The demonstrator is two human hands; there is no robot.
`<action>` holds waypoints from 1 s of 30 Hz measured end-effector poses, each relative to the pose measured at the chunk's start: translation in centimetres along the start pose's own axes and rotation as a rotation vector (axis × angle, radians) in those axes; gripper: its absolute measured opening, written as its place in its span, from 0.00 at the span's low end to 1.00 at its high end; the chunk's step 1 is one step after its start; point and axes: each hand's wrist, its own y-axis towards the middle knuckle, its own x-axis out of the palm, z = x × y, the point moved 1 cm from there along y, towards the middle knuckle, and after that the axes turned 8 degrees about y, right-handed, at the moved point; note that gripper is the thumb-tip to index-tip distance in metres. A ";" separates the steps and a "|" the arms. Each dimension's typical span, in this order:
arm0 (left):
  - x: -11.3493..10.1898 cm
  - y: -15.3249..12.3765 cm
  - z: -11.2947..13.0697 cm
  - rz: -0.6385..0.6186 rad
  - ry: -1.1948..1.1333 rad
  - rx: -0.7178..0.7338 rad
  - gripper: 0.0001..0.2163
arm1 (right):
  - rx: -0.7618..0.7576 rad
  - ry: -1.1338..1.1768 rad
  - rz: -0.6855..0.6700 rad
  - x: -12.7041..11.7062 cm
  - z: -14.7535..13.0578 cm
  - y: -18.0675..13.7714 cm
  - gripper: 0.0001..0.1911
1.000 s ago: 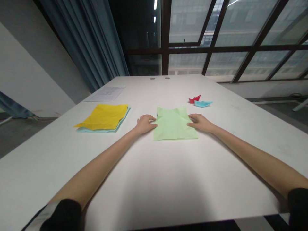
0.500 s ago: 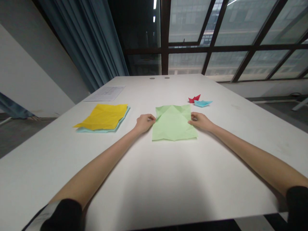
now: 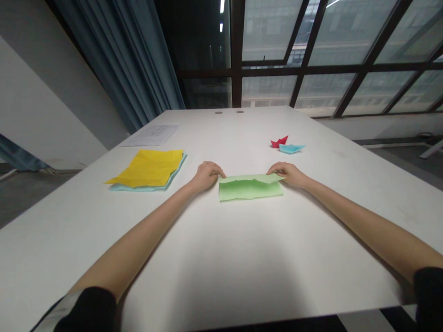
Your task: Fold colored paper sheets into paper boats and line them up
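A sheet of light green paper [image 3: 249, 190] lies on the white table in front of me, its far half bent over toward me so that it makes a wide, low strip. The flap stands slightly off the layer beneath, and a darker green shows in the gap. My left hand [image 3: 207, 175] pinches the paper at the left end of the fold. At the right end my right hand [image 3: 288, 174] is closed on the flap, thumb and fingers together.
Left of my hands, a yellow sheet [image 3: 152, 167] rests on pale blue paper [image 3: 138, 188]. A printed page [image 3: 150, 134] lies farther back. Beyond my right hand sit a red paper boat [image 3: 278, 142] and a blue paper boat [image 3: 291, 148]. The white table [image 3: 221, 258] reaches toward the windows.
The green sheet was spread out nearly flat; its far edge has come over toward me. Both hands stay at its sides, now gripping the fold's ends. The boats and yellow sheet have not moved.
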 end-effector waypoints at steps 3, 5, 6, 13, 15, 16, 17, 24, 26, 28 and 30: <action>-0.5 0.1 0.5 -0.022 0.164 0.036 0.19 | -0.082 -0.153 -0.040 -0.8 -0.8 0.3 0.21; -0.8 0.2 1.3 -0.019 0.226 0.041 0.18 | -0.109 -0.224 -0.051 -1.3 -1.6 0.7 0.21; -0.9 0.3 1.9 -0.019 0.243 0.053 0.18 | -0.123 -0.244 -0.057 -1.4 -2.2 1.0 0.21; 0.7 -0.5 7.3 -0.252 0.256 0.145 0.26 | -0.109 -0.312 -0.321 1.8 -6.4 1.3 0.28; 1.5 -1.0 8.0 -0.331 0.247 0.141 0.29 | -0.052 -0.308 -0.408 3.1 -6.7 0.9 0.34; 1.8 -1.2 8.1 -0.361 0.248 0.138 0.29 | -0.024 -0.304 -0.437 3.6 -6.7 0.6 0.36; 2.0 -1.4 8.1 -0.382 0.253 0.135 0.30 | -0.002 -0.298 -0.459 3.9 -6.6 0.4 0.37; 2.0 -2.4 6.4 -0.434 0.277 0.124 0.32 | 0.069 -0.305 -0.503 3.7 -5.5 -0.6 0.39; 1.8 -2.7 5.8 -0.438 0.286 0.106 0.33 | 0.122 -0.318 -0.519 3.3 -5.2 -0.7 0.40; 1.7 -3.1 5.0 -0.435 0.296 0.080 0.34 | 0.168 -0.325 -0.532 2.9 -4.9 -0.8 0.41; 1.6 -3.5 4.3 -0.428 0.303 0.059 0.34 | 0.190 -0.333 -0.552 2.6 -4.7 -0.9 0.44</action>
